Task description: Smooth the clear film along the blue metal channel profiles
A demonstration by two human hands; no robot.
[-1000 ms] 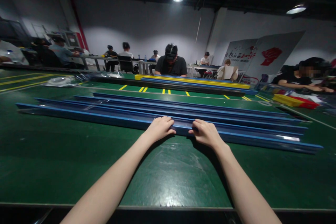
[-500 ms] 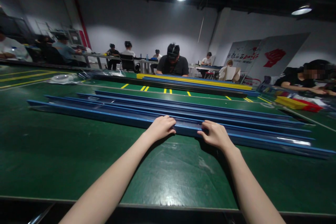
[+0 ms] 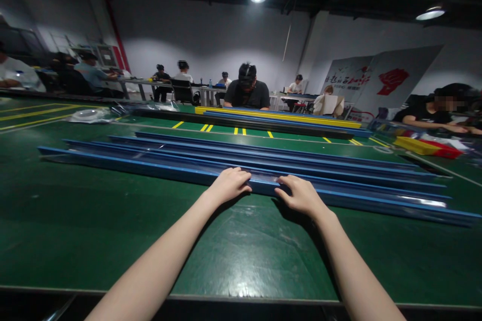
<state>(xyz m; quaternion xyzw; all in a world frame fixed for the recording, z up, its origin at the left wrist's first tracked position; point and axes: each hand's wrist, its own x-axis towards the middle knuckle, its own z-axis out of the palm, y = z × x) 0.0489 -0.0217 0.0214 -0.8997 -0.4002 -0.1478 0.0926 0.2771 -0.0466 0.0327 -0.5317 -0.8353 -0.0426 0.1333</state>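
Observation:
A long blue channel strip [image 3: 150, 168], U-shaped and apparently wrapped in clear film, lies across the green table in front of me. My left hand [image 3: 230, 184] grips its near wall around the middle, fingers over the top edge and thumb on the front face. A short way to the right, my right hand [image 3: 299, 193] is on the same wall, fingers over the edge and thumb against the front. Just behind lie more blue channel strips [image 3: 241, 153], side by side and parallel.
Farther back on the green table [image 3: 241, 261] lie a yellow strip [image 3: 278, 117] and a black strip [image 3: 241, 123]. A clear plastic bag [image 3: 88, 114] sits at the back left. Yellow and red trays [image 3: 416, 145] stand at the right near a co-worker. Another person [image 3: 247, 88] sits opposite.
My right hand has slid left along the near wall, closer to my left hand. The left hand and the strips stay in place; the view has shifted slightly.

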